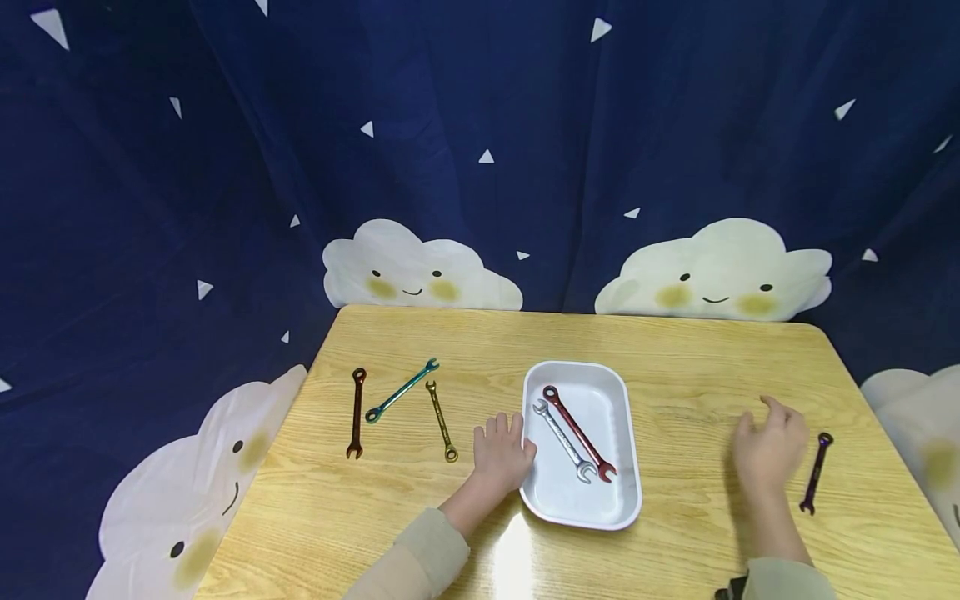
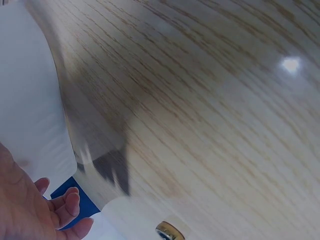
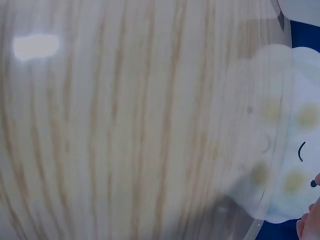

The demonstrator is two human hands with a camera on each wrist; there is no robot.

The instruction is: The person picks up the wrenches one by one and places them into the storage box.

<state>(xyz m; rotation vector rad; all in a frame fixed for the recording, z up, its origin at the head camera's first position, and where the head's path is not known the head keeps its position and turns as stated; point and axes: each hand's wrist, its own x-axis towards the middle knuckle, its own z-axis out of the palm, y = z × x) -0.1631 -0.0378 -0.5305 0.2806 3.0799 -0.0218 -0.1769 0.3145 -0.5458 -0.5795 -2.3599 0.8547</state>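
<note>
My left hand (image 1: 501, 457) rests at the left wall of a white tray (image 1: 600, 392), fingers relaxed and thumb beside the rim. In the left wrist view its loosely bent fingers hold nothing. Inside the tray lie a red combination wrench (image 1: 579, 435) and a silver one (image 1: 561, 437), side by side on a slant. Over the right part of the table is my right hand (image 1: 771, 450), fingers loosely bent with nothing between them. Just right of it lies a purple wrench (image 1: 816, 473). Only fingertips of that hand (image 3: 312, 220) show at the right wrist view's edge.
Left of the tray, a dark red wrench (image 1: 357, 415), a teal wrench (image 1: 402, 392) and a gold wrench (image 1: 442, 423) lie apart on the wooden table (image 1: 690, 367). A dark blue curtain (image 1: 450, 100) with clouds and triangles hangs behind the table.
</note>
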